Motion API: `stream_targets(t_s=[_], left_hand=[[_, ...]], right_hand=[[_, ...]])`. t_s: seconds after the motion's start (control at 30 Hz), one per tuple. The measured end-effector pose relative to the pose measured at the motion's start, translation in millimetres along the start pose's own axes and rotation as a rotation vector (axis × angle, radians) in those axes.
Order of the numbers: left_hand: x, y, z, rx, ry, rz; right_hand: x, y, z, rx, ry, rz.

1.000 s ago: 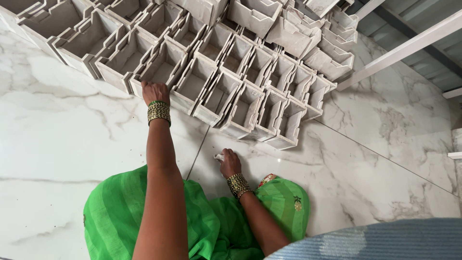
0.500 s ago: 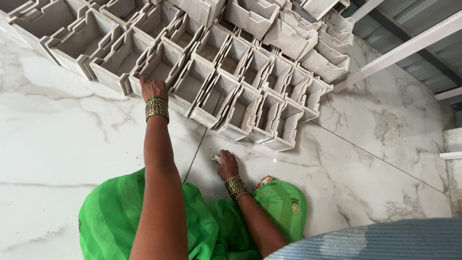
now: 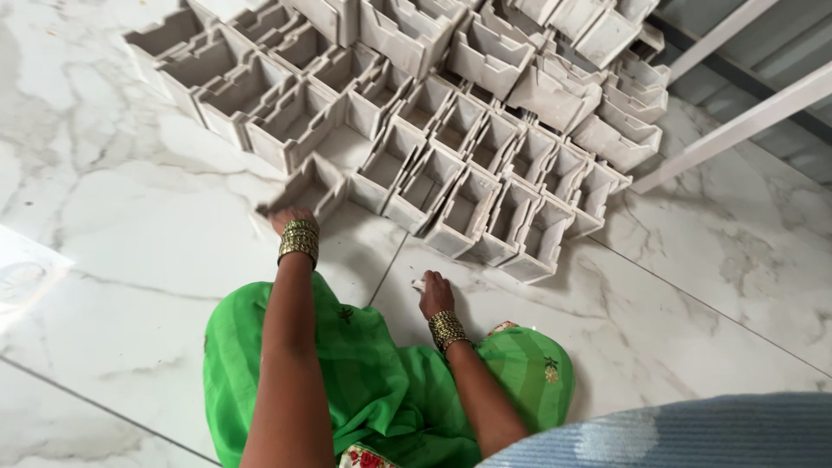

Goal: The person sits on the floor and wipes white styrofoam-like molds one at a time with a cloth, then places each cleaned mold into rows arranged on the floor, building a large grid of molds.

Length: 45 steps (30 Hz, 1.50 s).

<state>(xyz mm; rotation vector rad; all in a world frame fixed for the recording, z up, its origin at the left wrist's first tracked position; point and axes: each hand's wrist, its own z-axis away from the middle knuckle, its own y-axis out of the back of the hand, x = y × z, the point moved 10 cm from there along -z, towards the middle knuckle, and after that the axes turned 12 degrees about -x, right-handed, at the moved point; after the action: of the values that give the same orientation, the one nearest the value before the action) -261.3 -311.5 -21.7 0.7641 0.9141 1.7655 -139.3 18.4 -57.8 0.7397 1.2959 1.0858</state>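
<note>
A white marble-veined tiled floor [image 3: 130, 260] is seen from above. At the near left edge of a spread of pale grey open-topped plastic boxes [image 3: 485, 165], one blurred grey box [image 3: 299, 192] is gripped by the left hand [image 3: 290, 217], fingers closed on its near wall. To the right, just below the spread, the right hand [image 3: 433, 293] is pressed on the floor, fingers curled around a small white piece [image 3: 418, 283]. The box is best drawn squarely, clear of its neighbours.
</note>
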Motion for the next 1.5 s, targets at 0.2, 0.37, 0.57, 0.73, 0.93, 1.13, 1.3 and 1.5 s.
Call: stream_targets(t_s=[0.2,0.37,0.57,0.73,0.93,1.13,1.3,1.5], left_hand=[[-9,-33,42,-0.325,0.050,0.051],[-1,-11,50,0.056,0.076,0.267],[5,-25,45,0.044,0.045,0.222],[20,-9,48,0.072,-0.122,0.372],[45,-5,57,0.053,-0.526,1.337],[24,-25,49,0.097,-0.360,1.749],[11,-33,52,0.155,-0.139,1.667],[20,-31,57,0.187,-0.133,1.652]], right_hand=[[0,-3,11,-0.036,-0.022,0.002],[-2,-3,18,-0.046,-0.011,0.012],[-3,1,24,-0.010,-0.009,0.009],[-3,9,26,0.031,-0.026,-0.041],[-2,15,27,0.017,-0.023,-0.117],[-4,14,23,0.028,0.057,-0.169],[7,67,16,0.304,0.073,-0.584],[-79,186,57,0.533,0.478,-0.612]])
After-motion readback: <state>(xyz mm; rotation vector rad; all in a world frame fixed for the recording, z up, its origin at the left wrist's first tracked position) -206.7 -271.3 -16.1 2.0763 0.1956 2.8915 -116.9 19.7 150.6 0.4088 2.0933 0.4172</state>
